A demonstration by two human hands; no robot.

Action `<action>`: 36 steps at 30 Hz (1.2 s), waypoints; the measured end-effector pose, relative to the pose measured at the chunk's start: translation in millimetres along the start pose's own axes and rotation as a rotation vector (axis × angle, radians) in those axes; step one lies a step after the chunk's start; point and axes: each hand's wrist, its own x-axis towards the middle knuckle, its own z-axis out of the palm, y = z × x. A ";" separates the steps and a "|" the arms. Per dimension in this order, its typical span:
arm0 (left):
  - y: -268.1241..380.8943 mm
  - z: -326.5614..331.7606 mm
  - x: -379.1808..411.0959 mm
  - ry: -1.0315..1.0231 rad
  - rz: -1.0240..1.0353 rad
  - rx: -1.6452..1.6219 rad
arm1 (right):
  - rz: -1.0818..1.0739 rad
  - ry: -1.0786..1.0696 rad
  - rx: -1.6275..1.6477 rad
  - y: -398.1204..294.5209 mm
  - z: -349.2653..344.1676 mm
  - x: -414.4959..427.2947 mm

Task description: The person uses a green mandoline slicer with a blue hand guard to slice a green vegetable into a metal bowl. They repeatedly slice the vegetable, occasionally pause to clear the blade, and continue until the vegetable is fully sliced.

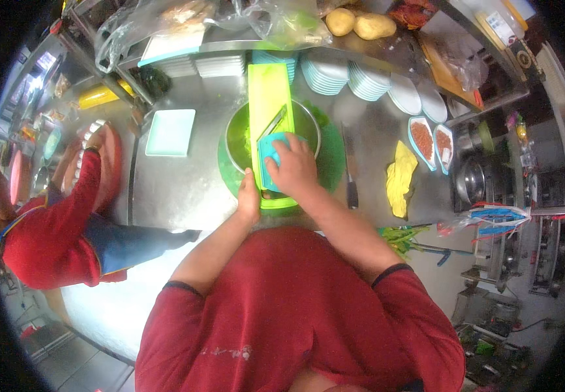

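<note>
A lime-green mandoline slicer (268,88) lies lengthwise across a round steel bowl (315,117), its slanted blade showing near the middle. My right hand (292,164) grips a blue hand guard (266,147) that rests on the slicer just below the blade. The near end of the slicer is held at its left edge by my left hand (248,198). Under the bowl is a round green board (333,164). Green shreds show inside the bowl; whatever sits beneath the guard is hidden.
A knife (352,188) and a yellow cloth (400,179) lie to the right. Two boat-shaped dishes (422,139) hold reddish-brown food. A pale square plate (170,132) lies left. Stacked dishes (325,78) stand behind, below a shelf with potatoes (374,26). A co-worker (52,240) stands far left.
</note>
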 end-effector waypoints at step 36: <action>-29.0 -12.4 15.4 0.182 0.305 0.334 | -0.106 -0.063 -0.188 -19.4 9.9 -22.4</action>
